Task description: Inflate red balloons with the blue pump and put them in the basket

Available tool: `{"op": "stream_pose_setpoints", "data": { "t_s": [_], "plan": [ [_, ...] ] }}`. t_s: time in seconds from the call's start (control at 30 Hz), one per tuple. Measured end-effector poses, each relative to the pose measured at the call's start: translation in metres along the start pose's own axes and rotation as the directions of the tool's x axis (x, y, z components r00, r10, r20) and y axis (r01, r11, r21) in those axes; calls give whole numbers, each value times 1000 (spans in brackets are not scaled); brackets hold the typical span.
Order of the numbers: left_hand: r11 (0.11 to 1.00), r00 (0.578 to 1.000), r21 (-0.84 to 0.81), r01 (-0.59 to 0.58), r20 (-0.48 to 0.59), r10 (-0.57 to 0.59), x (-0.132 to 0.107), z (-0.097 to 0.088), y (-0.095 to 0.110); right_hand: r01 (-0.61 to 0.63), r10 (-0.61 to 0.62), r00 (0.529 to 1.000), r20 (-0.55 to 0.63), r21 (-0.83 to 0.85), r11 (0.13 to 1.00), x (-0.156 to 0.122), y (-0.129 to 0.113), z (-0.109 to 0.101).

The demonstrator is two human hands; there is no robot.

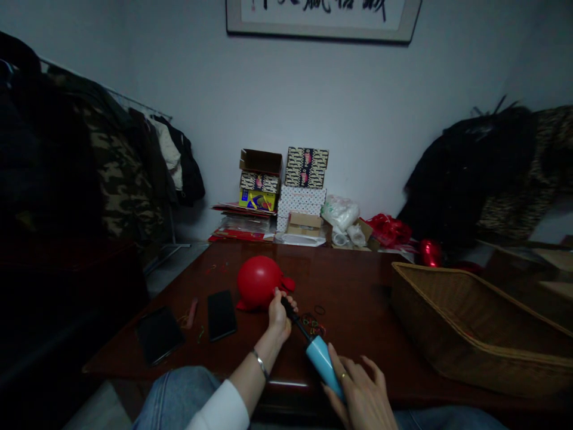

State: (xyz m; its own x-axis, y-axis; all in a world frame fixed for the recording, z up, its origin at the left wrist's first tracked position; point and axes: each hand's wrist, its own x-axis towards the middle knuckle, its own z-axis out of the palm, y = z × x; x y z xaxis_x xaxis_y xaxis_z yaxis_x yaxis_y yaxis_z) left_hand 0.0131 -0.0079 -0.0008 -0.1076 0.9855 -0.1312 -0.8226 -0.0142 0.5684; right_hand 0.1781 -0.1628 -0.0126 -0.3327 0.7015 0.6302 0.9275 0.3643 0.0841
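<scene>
A partly inflated red balloon rests over the table, ahead of my left hand. That hand is closed around the balloon's neck and the black nozzle end of a hand balloon pump. My right hand grips the pump's light blue barrel near the table's front edge, fingers along its side. A thin black rod joins the barrel to the black end. Further red balloon pieces lie beside the inflated one, partly hidden by it. Several coloured rubber bands lie just right of my left hand.
A black phone and a dark tablet lie on the left. A wicker basket stands at the right. Boxes and plastic bags are piled behind the table. Clothes hang on a rack at left.
</scene>
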Motion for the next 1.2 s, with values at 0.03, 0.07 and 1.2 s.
{"op": "stream_pose_setpoints", "data": {
  "t_s": [0.03, 0.07, 1.2],
  "plan": [
    [1000, 1000, -2, 3, 0, -3, -1, 0, -2, -14, 14, 1000, 11, 5, 1000, 4, -3, 0],
    [1000, 1000, -4, 8, 1, -8, -2, 1, -3, -26, 26, 999, 29, 10, 1000, 9, -5, 0],
    [999, 999, 15, -29, -35, 29, 8, 0, 11, 91, -92, 995, -37, -36, 995, -12, 8, -4]
  ]
}}
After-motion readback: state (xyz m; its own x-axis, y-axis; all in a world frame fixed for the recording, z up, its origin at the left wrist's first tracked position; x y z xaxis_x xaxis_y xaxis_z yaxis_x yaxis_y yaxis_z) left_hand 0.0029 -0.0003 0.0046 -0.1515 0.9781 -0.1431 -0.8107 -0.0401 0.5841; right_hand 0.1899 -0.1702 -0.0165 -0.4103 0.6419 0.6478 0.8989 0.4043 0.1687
